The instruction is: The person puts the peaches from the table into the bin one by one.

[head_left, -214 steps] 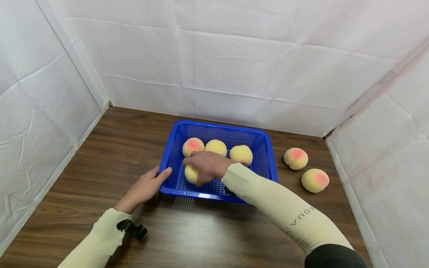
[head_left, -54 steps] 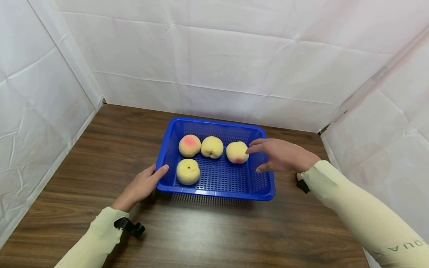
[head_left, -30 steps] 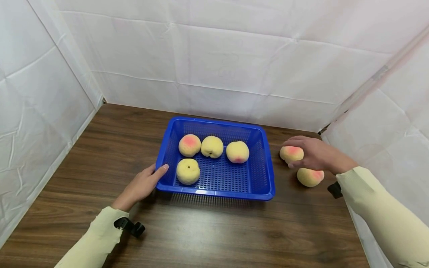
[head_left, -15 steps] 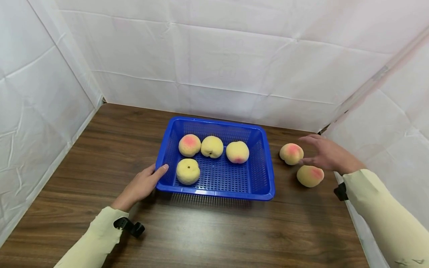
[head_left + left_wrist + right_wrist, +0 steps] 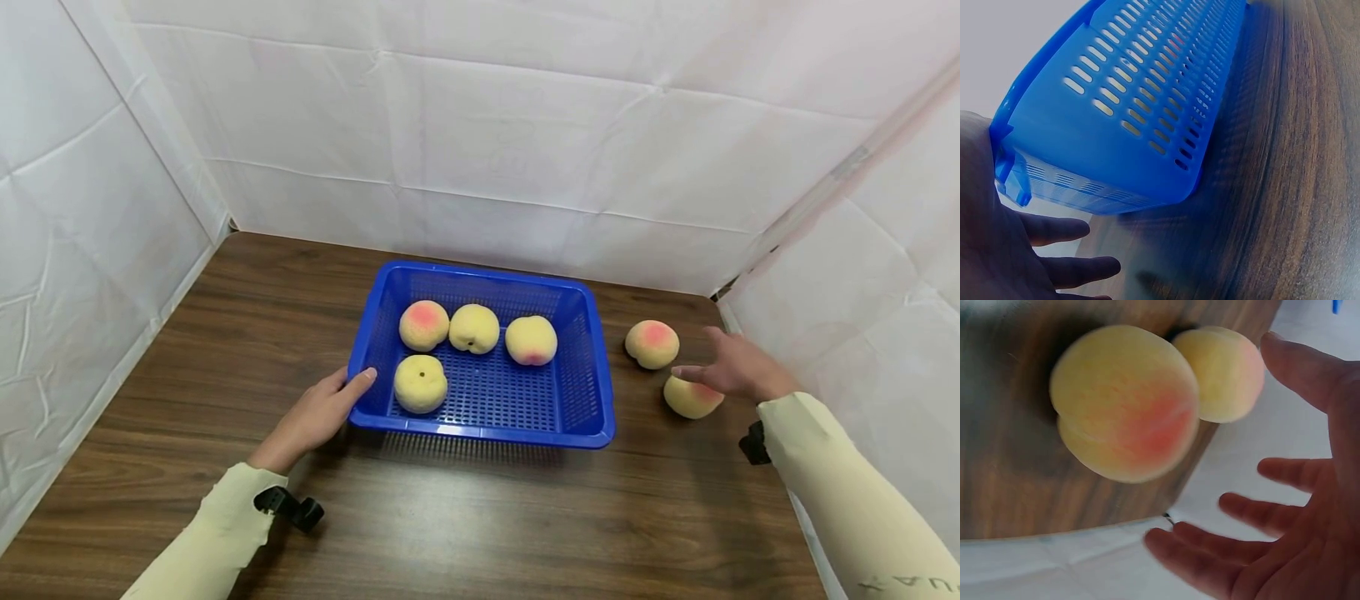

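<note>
On the left side, my left hand (image 5: 317, 417) holds the blue plastic basket (image 5: 480, 433) by its rim, thumb over the edge; in the left wrist view the other fingers (image 5: 1082, 270) extend outside the basket wall. Inside lie several yellow peaches with pink blush, among them a back-left peach (image 5: 424, 325) and a front-left peach (image 5: 421, 384). To the basket's right, my right hand (image 5: 738, 367) hovers with spread fingers over the nearer loose peach (image 5: 688, 398), partly covering it. The right wrist view shows a gap between hand and that peach (image 5: 1125, 403). Behind it sits another loose peach (image 5: 652, 344).
A dark wood-grain table (image 5: 480, 533) carries everything. White sheeting hangs as a back wall (image 5: 487, 125), a left wall (image 5: 67, 250) and a right wall (image 5: 885, 308) close to my right arm.
Earlier my right hand was in the basket at the front-left peach. It left without one, reached the far loose peach, then drew back to the nearer one. My left hand stays on the rim.
</note>
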The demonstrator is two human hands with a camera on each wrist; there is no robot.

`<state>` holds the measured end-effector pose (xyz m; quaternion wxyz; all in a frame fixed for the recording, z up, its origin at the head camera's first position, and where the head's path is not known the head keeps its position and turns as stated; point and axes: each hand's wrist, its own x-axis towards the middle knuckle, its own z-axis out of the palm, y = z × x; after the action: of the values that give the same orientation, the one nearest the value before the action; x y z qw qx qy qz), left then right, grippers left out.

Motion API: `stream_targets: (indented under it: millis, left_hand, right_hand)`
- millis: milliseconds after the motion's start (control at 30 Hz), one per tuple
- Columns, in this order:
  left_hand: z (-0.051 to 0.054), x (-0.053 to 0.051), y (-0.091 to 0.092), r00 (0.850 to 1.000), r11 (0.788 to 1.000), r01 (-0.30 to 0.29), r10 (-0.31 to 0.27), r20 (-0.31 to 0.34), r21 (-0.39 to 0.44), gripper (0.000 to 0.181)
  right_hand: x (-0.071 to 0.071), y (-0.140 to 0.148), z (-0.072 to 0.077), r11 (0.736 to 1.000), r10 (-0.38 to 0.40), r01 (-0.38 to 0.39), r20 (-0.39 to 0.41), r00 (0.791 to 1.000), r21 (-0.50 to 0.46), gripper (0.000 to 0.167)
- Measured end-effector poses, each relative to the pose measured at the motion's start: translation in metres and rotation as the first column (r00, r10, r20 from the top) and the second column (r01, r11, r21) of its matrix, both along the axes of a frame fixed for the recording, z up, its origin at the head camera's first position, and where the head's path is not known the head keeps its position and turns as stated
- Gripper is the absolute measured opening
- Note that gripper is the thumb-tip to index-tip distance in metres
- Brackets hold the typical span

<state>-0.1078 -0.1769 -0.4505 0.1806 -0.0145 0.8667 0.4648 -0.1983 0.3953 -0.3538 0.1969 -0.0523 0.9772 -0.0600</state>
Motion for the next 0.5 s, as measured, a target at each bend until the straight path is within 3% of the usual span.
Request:
stream_targets:
  millis: [300, 500]
  left_hand:
    - [0.000, 0.000, -0.001, 1.000, 1.000, 0.004, -0.004, 0.011, -0.004, 0.084]
    - [0.000, 0.000, 0.000, 1.000, 1.000, 0.000, 0.000, 0.005, 0.005, 0.082]
  right_hand:
    - [0.007, -0.002, -0.030, 0.999, -0.044, 0.042, 0.053, 0.998, 0.030, 0.107]
    - [0.008, 0.004, -0.051, 1.000, -0.026, 0.026, 0.000, 1.000, -0.002, 0.093]
